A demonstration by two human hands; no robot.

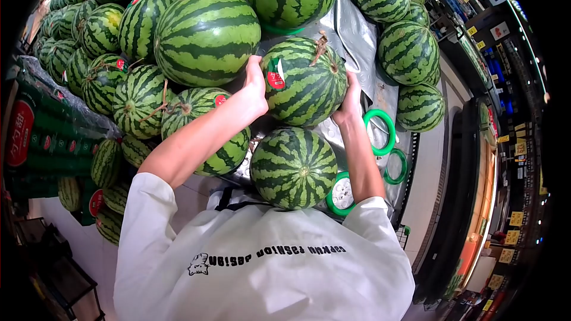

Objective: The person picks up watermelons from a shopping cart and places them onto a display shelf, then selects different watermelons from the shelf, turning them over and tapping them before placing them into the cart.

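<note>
While both palms press against its opposite flanks, a round, dark-and-light-green striped watermelon (306,81) sits near the middle of a supermarket display stand (357,35), its dry brown stem curling from the top and a red-and-green sticker (275,74) on its glossy rind. The left hand (256,86) lies flat on the sticker side, fingers together and curved to the rind; the right hand (351,101) cups the far side, fingers wrapped behind the fruit so their spread cannot be told. Both forearms are bare, emerging from the short sleeves of a white T-shirt (262,267) printed with black lettering.

Just below the held fruit, touching or nearly touching it, rests a second watermelon (294,167), its pale blossom end facing the camera. A larger, smoother melon (206,37) sits just beyond the left hand. More striped melons are heaped toward the stand's left edge and along its far edge, some with twisted stalks. The stand is lined with crinkled silver sheeting. Near its right edge lie green plastic rings (380,131), circular and empty, with one (340,193) at the near edge beside the lower melon. Green cartons (35,142) with red labels stand at the left.
</note>
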